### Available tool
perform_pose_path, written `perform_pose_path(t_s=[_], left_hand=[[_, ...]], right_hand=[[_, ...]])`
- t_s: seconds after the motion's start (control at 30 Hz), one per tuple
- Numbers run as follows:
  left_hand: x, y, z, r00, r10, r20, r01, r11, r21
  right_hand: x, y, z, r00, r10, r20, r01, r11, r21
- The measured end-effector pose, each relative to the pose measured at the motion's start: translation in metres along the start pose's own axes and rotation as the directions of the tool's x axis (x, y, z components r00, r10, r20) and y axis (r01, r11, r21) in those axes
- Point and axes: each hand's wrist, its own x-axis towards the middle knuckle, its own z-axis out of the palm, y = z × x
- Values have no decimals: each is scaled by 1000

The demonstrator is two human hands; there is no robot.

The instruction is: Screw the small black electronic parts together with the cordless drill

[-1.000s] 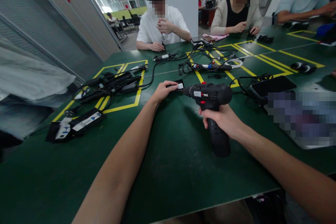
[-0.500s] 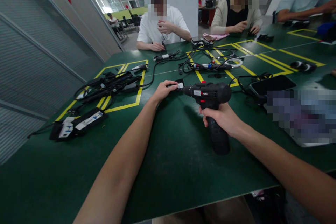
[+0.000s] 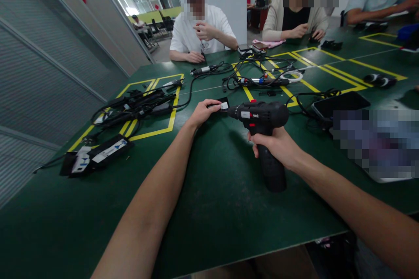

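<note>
My right hand [image 3: 278,148] is wrapped round the grip of a black cordless drill [image 3: 263,117], whose nose points left. The drill's tip meets a small black part with a white label [image 3: 222,104], which lies on the green table [image 3: 212,192]. My left hand [image 3: 203,112] pinches that part and holds it down on the tabletop. Both arms reach in from the near edge.
Black power adapters and cables [image 3: 137,102] lie inside yellow tape boxes at the left, and a black labelled unit [image 3: 96,154] sits nearer. More cables and a white ring [image 3: 296,77] lie beyond. A dark tablet [image 3: 340,103] is at right. Three people sit across the table.
A grey-clad figure at the far left edge has gone out of view. My hands and the drill have barely moved.
</note>
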Motion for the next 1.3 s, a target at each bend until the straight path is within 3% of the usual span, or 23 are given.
perform_pose_path(t_s=[0.6,1.3], left_hand=[[3,-2,2,1000,-7,-12,6,999,-54],[6,-3,2,1000,-31,2,31,996,-89]], right_hand=[[3,-1,0,1000,24,0,-24,1000,12],[4,-6,6,1000,22,-20,-24,993,-112]])
